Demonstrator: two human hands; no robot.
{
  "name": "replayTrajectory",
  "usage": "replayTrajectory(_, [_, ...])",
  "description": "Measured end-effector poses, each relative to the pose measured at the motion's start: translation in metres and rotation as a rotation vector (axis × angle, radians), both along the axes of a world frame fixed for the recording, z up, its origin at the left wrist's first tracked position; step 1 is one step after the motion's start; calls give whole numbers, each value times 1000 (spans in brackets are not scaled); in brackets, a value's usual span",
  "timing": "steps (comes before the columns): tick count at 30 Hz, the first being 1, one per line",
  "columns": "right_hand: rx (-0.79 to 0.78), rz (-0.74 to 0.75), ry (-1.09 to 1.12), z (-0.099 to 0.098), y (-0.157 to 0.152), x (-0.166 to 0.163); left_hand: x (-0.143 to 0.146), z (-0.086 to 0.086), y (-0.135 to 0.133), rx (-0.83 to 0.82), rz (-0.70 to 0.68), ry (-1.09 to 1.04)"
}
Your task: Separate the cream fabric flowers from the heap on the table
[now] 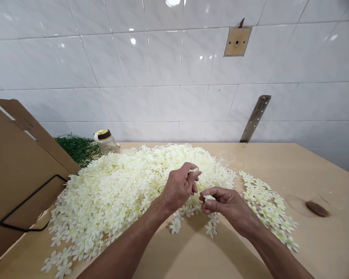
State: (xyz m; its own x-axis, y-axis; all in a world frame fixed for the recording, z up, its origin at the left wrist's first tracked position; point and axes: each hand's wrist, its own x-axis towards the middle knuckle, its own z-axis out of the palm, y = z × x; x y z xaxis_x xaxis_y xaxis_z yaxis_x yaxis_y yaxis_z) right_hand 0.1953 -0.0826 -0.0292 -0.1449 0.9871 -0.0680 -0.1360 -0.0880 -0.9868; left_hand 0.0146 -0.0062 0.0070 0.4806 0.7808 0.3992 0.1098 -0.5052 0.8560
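A large heap of pale yellow-white artificial flowers [119, 190] covers the middle and left of the table. Over its front right side, my left hand [177, 184] pinches a small white flower [194, 169] between thumb and forefinger; mostly its edge shows. Just right and lower, my right hand [227, 203] has its thumb and fingers closed on another white flower [209, 197]. The two hands are close together but apart. Below them lie a few loose flowers [175, 225] on the table.
A strip of flowers [264, 205] lies to the right, near a clear round lid-like piece [227, 156] and a dark brown oval object [317, 209]. At left are a cardboard box [20, 155], a black wire handle [29, 201], green stems [78, 149] and a bottle [107, 142]. A metal bracket [255, 118] stands against the wall.
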Motion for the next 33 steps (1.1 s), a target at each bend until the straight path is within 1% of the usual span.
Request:
replayTrajectory(3, [0, 2, 3, 1, 0, -1, -1, -1, -1, 141, 32, 83])
replayTrajectory(6, [-3, -22, -13, 1, 0, -1, -3, -2, -1, 309, 108, 161])
replayTrajectory(9, [4, -63, -12, 1, 0, -1, -4, -2, -1, 362, 134, 176])
replayTrajectory(14, [9, -139, 62, 2, 0, -1, -2, -1, 0, 323, 166, 184])
replayTrajectory(17, [32, -153, 92, 2, 1, 1, -1, 0, 1, 267, 184, 158])
replayTrajectory(19, [40, -153, 101, 2, 1, 2, -1, 0, 2, 164, 136, 121])
replayTrajectory(22, [36, -150, 95, 1, 2, 3, -1, -1, 2, -81, 28, 53])
replayTrajectory(24, [33, -136, 74, 1, 2, 4, -1, -2, 3, -187, -12, 4])
replayTrajectory(26, [31, -118, 47, 2, 1, 4, -1, -3, 3, -200, -26, -31])
replayTrajectory(33, [49, -73, -31, 2, 0, 2, -1, 3, -3, -96, -23, -35])
